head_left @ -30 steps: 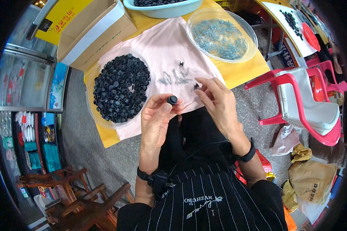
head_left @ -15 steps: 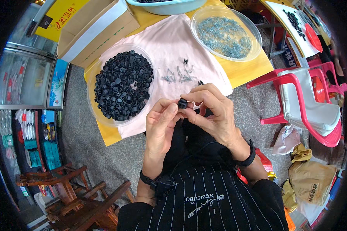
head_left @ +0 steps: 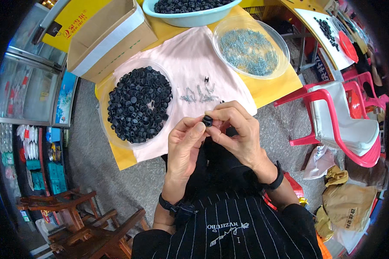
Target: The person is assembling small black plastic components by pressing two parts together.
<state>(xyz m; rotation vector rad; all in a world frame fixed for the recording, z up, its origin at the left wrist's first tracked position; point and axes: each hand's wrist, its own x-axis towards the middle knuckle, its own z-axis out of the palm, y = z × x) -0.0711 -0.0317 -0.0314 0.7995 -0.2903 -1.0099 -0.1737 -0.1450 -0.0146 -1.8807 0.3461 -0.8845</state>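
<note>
Between the fingertips of both hands is a small round black plastic part (head_left: 208,121), held just in front of the table's near edge. My left hand (head_left: 186,141) pinches it from the left with thumb and forefinger. From the right, the thumb and fingers of my right hand (head_left: 240,133) close on it, partly covering it. On the pink cloth (head_left: 188,54) beyond lies a small heap of screws (head_left: 199,94), with a loose black part (head_left: 206,79) behind it. To the left, a clear round tray holds a pile of black plastic parts (head_left: 138,103).
A clear round tray of screws (head_left: 248,52) stands at the far right of the table. A light blue basin (head_left: 192,18) of black parts and a cardboard box (head_left: 110,43) stand at the back. Right of the table is a pink chair (head_left: 333,116); at lower left, wooden furniture (head_left: 86,224).
The view has shifted, so the table and its trays sit slightly lower in the picture. Both hands keep hold of the black part, which is turned a little differently.
</note>
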